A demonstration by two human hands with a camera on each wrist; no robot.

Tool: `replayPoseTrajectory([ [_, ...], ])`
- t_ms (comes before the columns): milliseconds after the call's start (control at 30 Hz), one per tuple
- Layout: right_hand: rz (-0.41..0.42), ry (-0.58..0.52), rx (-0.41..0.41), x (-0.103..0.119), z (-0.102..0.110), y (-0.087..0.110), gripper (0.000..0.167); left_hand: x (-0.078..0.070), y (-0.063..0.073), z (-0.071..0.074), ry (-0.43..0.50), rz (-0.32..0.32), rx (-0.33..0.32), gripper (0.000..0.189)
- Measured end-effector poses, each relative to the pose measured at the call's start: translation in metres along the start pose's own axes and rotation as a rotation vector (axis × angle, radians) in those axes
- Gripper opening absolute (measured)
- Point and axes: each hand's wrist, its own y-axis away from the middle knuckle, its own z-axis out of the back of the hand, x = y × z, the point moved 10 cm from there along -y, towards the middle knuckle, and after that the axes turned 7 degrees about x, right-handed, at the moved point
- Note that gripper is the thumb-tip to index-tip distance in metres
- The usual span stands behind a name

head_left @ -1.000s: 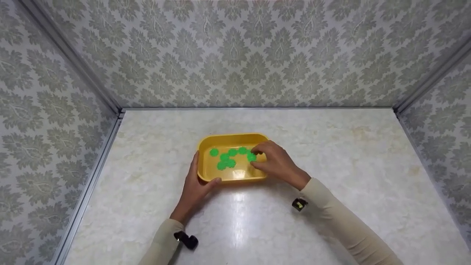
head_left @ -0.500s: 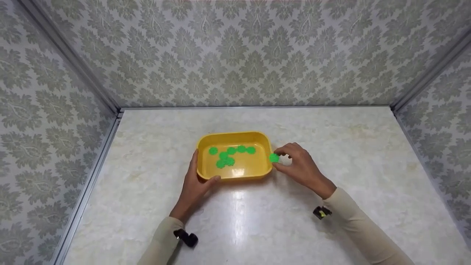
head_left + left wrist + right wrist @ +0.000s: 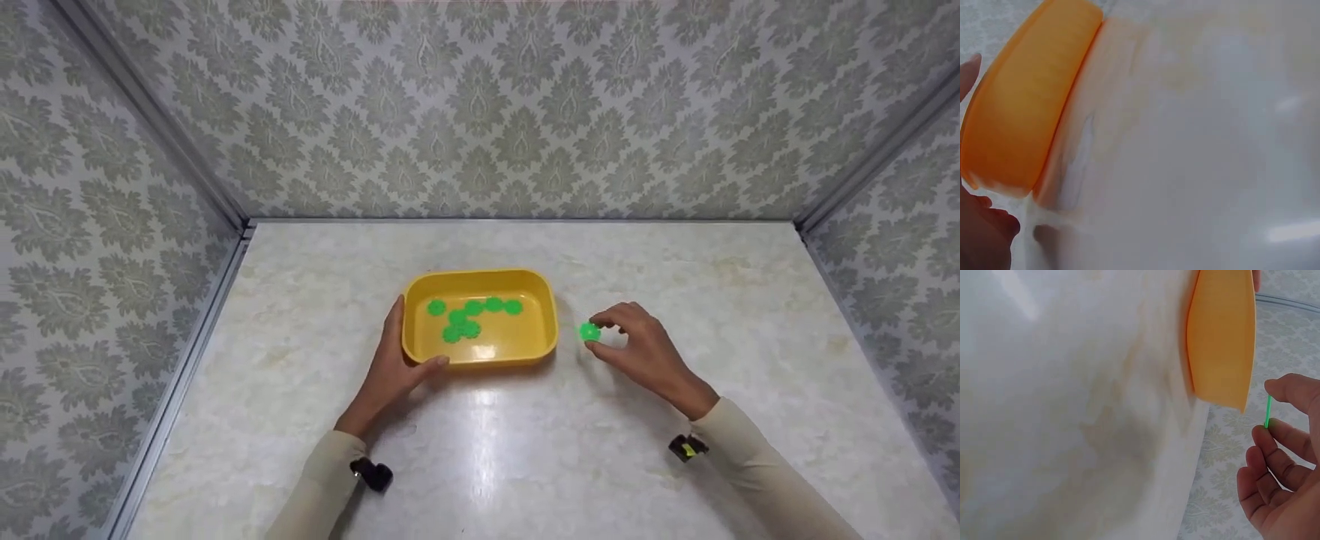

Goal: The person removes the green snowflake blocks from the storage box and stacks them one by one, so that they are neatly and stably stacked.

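Note:
In the head view a yellow plastic tray sits on the table with several green snowflake-shaped discs lying flat inside. My left hand holds the tray at its left end, fingers along the side and thumb on the front rim. To the right of the tray, my right hand pinches one green snowflake disc between thumb and fingers. From the right wrist, that disc appears edge-on as a thin green line. The left wrist view has the tray's outer wall beside part of the left hand.
The pale marbled table spreads around the tray and both hands. Patterned wall panels enclose the back and both sides. Each wrist wears a small black camera, one by the left sleeve and one by the right sleeve.
My right hand has lifted a green snowflake disc out of the tray and carried it right, past the rim. The left hand stays on the tray, which has barely moved.

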Motion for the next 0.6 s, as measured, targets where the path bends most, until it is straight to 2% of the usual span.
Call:
replayPoseTrajectory([
  [167, -0.005, 0.024, 0.013, -0.005, -0.001, 0.007, 0.025, 0.002, -0.003, 0.001, -0.033, 0.016, 0.035, 0.128],
  [333, -0.015, 0.02, 0.025, -0.012, -0.003, 0.012, 0.024, 0.006, -0.002, 0.001, -0.033, 0.048, 0.047, 0.13],
  [600, -0.055, 0.038, 0.034, -0.03, -0.003, 0.022, 0.025, 0.01, -0.003, -0.002, -0.014, 0.054, 0.059, 0.128],
])
